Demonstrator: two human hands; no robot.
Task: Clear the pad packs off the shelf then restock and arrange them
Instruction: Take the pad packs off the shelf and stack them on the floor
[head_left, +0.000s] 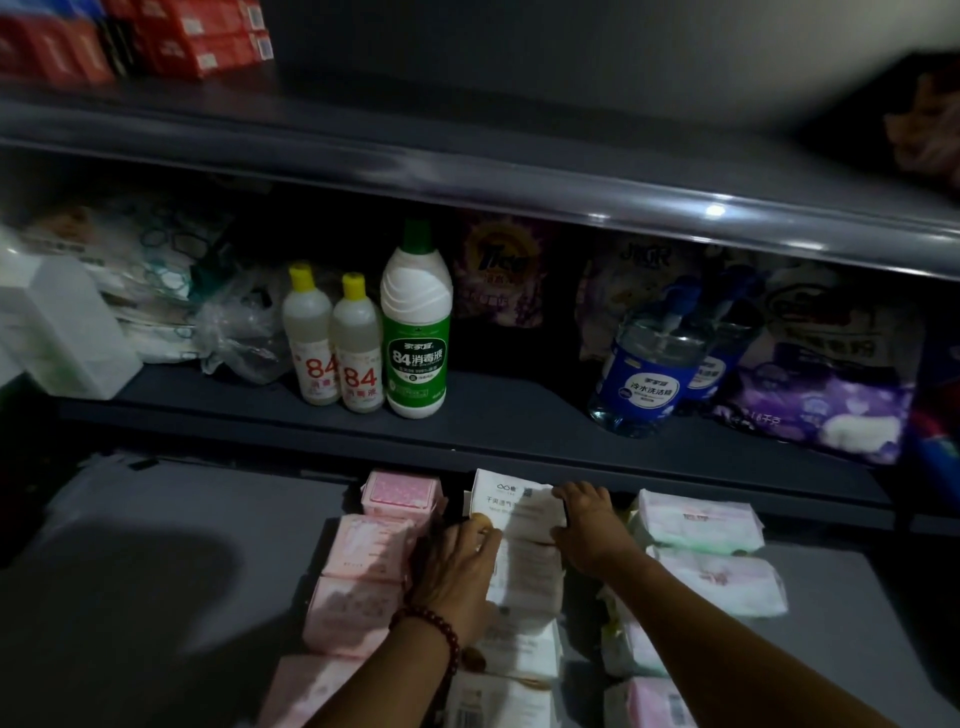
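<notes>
Pad packs lie in three rows on the lowest grey shelf (156, 571). Pink packs (366, 545) form the left row, white packs (524, 649) the middle row, and pale green and pink packs (701, 525) the right row. Both hands hold the white pack (511, 501) at the back of the middle row. My left hand (457, 566), with a red bead bracelet on its wrist, grips that pack's left side. My right hand (587, 525) grips its right side, fingers curled over the top edge.
On the shelf above stand two small yellow-capped 84 bottles (332, 343), a large green 84 disinfectant bottle (415, 332), blue detergent bottles (649, 374), purple detergent bags (826, 395) and a white box (62, 327). Red boxes (130, 36) sit on the top shelf.
</notes>
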